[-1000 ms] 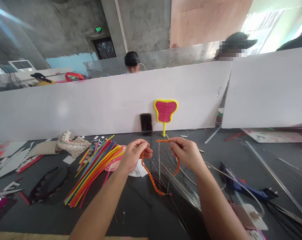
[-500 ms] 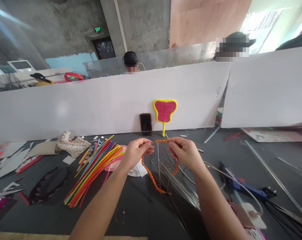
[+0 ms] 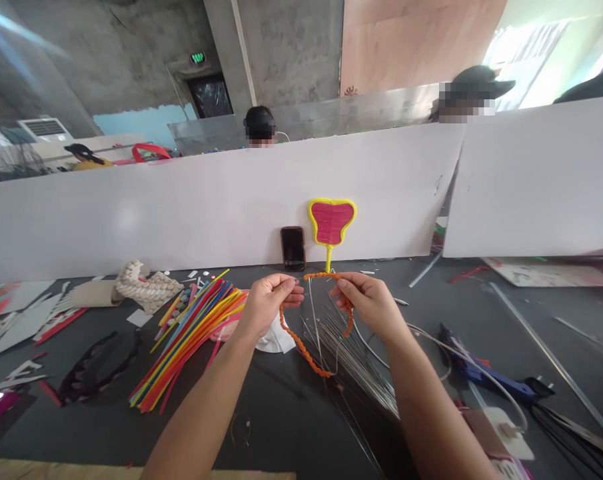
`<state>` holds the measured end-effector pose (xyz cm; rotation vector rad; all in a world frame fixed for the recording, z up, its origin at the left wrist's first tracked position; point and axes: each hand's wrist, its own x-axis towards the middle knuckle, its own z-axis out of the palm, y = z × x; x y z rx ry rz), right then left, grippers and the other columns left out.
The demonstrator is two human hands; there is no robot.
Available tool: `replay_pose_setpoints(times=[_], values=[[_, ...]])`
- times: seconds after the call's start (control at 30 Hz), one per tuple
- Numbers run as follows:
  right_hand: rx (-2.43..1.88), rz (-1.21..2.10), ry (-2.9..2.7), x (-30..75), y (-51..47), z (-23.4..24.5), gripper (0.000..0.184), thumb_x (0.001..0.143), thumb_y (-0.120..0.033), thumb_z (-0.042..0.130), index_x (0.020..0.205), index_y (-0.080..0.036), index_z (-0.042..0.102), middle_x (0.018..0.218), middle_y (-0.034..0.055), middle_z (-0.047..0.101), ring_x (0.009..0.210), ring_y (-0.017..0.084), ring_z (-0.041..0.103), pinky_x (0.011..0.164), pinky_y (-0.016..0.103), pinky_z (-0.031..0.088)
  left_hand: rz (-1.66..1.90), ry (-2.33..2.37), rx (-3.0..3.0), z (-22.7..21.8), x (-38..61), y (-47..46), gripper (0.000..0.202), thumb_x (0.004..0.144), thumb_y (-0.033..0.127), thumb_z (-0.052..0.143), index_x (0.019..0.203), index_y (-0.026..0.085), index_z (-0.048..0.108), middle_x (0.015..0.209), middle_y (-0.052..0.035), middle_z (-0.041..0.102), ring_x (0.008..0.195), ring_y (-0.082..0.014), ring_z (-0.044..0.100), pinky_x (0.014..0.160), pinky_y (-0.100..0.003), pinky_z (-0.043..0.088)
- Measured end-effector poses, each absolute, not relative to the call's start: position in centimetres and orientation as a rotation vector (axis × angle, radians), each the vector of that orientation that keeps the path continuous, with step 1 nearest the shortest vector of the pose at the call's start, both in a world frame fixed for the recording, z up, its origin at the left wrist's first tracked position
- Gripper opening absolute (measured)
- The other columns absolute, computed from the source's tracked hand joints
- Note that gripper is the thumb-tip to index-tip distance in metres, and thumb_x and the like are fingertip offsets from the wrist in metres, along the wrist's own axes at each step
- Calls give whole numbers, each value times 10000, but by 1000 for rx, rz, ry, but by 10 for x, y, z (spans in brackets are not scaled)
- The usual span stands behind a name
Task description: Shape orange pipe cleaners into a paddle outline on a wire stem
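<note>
An orange twisted cord (image 3: 305,355) hangs in an open loop above the dark table, with thin bare wire trailing from it. My left hand (image 3: 274,299) is closed in a pinch on the left side of the loop. Opposite it, my right hand (image 3: 365,297) pinches the cord near its upper right, and a short orange stretch crosses toward the left hand. Below the loop lies a bundle of thin metal wires (image 3: 361,360). Beyond the hands, a pink fan-shaped piece with a yellow rim (image 3: 332,223) leans upright against the white board.
Colourful pipe cleaners (image 3: 188,343) lie in a bundle at left, near a dark headband-like loop (image 3: 98,373). A phone (image 3: 293,248) leans on the white board (image 3: 206,207). At right are a blue corded tool (image 3: 491,370) and cables. Several people sit beyond the board.
The upper orange stretch has shifted slightly left and up, reaching closer to my left hand. The hanging part of the loop has risen a little. Both hands keep their pinch.
</note>
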<state>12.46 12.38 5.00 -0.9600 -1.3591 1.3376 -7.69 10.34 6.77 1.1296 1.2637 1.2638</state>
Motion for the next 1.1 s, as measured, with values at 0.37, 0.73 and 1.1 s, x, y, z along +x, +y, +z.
replay_pose_setpoints(times=[0.37, 0.73, 1.1], values=[[-906, 1456, -1298, 121, 124, 50, 320, 773, -463, 604, 851, -154, 629, 725, 42, 664, 537, 106, 563, 511, 242, 480, 1320, 1284, 1154, 66, -73, 104, 301, 705, 419, 687, 794, 134, 650, 703, -65, 702, 619, -176, 668, 626, -312, 553], [-772, 1703, -1024, 119, 130, 45, 231, 698, -383, 700, 739, -160, 654, 595, -9, 634, 427, 62, 496, 417, 184, 396, 1354, 1275, 1183, 66, -70, 101, 280, 722, 412, 671, 804, 144, 653, 710, -61, 706, 619, -179, 671, 625, -318, 558], [-722, 1582, -912, 107, 130, 40, 273, 726, -424, 681, 823, -174, 633, 637, -17, 598, 453, 47, 425, 361, 143, 329, 1330, 1220, 1100, 75, -70, 101, 358, 716, 439, 680, 874, 120, 649, 771, -96, 711, 672, -191, 677, 680, -343, 560]])
